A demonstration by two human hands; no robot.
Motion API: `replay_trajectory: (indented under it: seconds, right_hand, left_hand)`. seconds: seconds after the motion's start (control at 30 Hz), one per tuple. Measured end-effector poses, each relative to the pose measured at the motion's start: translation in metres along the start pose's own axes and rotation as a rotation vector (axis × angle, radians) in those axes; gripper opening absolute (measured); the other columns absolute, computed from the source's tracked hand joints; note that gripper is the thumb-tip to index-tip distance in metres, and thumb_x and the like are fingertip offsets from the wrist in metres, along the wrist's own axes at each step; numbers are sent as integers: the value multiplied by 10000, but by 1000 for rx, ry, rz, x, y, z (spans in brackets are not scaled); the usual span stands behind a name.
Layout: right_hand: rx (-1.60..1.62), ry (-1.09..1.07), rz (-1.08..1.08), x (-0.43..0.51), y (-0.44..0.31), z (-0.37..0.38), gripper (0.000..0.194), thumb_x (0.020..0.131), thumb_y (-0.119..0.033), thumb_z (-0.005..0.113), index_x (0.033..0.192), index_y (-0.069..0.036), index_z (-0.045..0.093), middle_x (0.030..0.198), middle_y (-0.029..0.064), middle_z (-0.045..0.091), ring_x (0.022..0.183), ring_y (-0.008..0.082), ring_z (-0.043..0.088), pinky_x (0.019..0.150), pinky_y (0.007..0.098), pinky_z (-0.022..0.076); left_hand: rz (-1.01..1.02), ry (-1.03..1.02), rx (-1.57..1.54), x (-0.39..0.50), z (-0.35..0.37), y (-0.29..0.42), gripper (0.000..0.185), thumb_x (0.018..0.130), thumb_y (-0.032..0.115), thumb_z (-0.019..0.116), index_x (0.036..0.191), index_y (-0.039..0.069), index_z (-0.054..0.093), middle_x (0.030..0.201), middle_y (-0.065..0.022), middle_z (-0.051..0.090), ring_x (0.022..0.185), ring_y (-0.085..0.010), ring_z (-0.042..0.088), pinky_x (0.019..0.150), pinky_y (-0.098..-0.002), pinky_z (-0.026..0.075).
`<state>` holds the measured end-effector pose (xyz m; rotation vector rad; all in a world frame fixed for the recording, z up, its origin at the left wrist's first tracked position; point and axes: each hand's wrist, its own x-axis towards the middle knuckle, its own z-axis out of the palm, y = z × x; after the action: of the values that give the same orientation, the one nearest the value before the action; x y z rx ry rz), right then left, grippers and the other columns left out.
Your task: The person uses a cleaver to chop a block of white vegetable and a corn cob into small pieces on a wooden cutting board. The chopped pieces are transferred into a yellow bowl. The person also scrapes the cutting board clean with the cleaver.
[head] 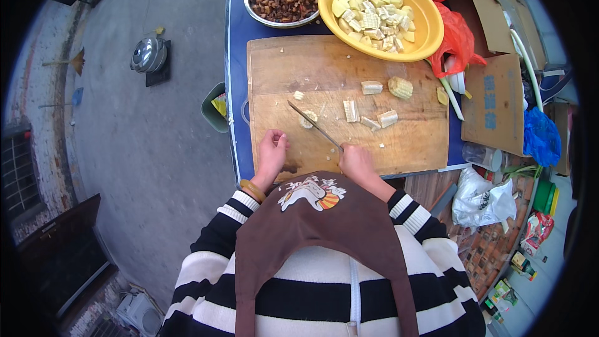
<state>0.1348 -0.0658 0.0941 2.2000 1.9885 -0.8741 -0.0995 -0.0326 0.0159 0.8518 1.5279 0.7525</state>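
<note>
My right hand (356,163) grips a kitchen knife (318,127), its blade slanting up and left over the wooden cutting board (299,65). Under or beside the blade lies a round corn piece (308,119). At the board's lower left is my left hand (273,147), fingers curled; whether it holds a small thing cannot be told. Cut corn pieces (351,111) lie at the board's middle right, near a thicker corn cob chunk (400,88). A yellow plastic basin (423,49) holds potato chunks and cut corn, its rim over the board's upper right edge.
Beyond the board, a metal bowl (262,21) holds browned diced food. To the right are a red plastic bag (451,40), a green onion stalk (451,98), a cardboard box (493,103) and a clear jar (482,157). A green bin (213,107) stands left of the blue-covered table.
</note>
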Motion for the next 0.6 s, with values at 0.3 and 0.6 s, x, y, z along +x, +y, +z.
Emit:
replay_trajectory:
  seconds: [0.3,0.6]
  right_hand:
    - [246,173,-22,-11,-6,-19,205,918,-192,607,851,-22,698,737,230,662,713,422,659,639,499,507]
    - [442,268,-2,-19,-7,-48,227,924,-189,634,794,-7,666,634,218,593,598,410,605,546,466,442]
  left_hand:
    - [-5,-60,-3,-1,12,8,119,1004,115,559,1072,19,543,928,-90,629,772,-149,644,682,-275,546]
    - [320,590,389,47,-43,31,408,832,42,661,1220,26,536,1151,-172,523,954,-279,572,874,-374,485]
